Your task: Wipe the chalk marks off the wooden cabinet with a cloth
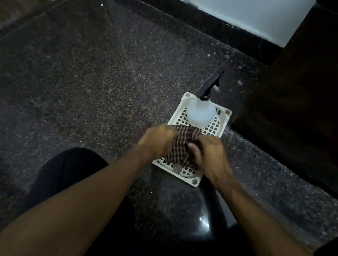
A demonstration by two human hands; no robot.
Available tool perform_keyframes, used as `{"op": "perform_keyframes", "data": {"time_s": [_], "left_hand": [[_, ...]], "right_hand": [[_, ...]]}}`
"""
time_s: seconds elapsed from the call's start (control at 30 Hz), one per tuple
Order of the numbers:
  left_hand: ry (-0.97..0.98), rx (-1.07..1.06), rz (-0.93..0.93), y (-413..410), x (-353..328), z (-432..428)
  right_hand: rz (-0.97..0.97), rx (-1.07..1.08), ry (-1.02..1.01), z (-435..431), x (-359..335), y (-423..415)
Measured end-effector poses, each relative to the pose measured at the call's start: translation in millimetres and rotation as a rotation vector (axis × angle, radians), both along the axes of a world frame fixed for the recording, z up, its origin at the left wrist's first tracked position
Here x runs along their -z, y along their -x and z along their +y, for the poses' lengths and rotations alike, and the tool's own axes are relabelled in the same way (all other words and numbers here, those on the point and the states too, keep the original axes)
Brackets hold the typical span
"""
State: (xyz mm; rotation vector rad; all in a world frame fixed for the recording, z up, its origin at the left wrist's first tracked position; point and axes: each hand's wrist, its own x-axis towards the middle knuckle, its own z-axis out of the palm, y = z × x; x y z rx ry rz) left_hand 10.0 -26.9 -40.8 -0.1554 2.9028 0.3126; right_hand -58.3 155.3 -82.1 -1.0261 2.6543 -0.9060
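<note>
Gripping the checked cloth (179,149) with left hand (157,139) and right hand (207,155), fingers curled round it.
Bunched over white grid tray (219,124), running lengthwise from tray's near edge toward spray bottle (201,113) at tray's far end.

Both bare forearms reach forward from the lower edge and converge toward the middle; the left forearm (88,194) comes in from the lower left, the right forearm (259,220) from the lower right; wrists are nearly straight, backs of the hands facing up; the left hand (157,139) has its fingers curled into the left side of a cloth (179,149); the right hand (210,156) grips the cloth's right side, thumb tip (192,147) pressed on top; the hands sit close together, slightly blurred, with the cloth bunched between them
</note>
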Motion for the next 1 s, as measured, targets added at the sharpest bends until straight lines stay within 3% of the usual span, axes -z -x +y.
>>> {"op": "perform_keyframes", "data": {"time_s": [0.1,0.23,0.47,0.53,0.67,0.7,0.87,1.0], "left_hand": [[-0.076,0.051,-0.057,-3,18,12],[-0.025,0.015,-0.143,-13,42,23],[-0.13,-0.054,-0.099,-13,32,24],[-0.126,-0.057,-0.157,-14,32,26],[-0.075,-0.027,-0.126,-20,43,31],[-0.066,-0.022,-0.107,-22,46,33],[0.047,-0.009,-0.187,-27,60,45],[0.149,-0.035,-0.124,-21,50,56]], "right_hand": [[-0.191,0.269,-0.047,-14,3,3],[-0.284,0.257,-0.222,-29,12,-1],[-0.376,0.437,-0.08,-24,10,-20],[-0.319,0.385,-0.084,-16,8,-20],[0.167,0.075,-0.232,-9,14,-27],[0.21,0.013,-0.246,-8,18,-29],[0.043,-0.164,-0.365,-2,40,-36],[0.05,-0.079,-0.279,16,18,-31]]}}
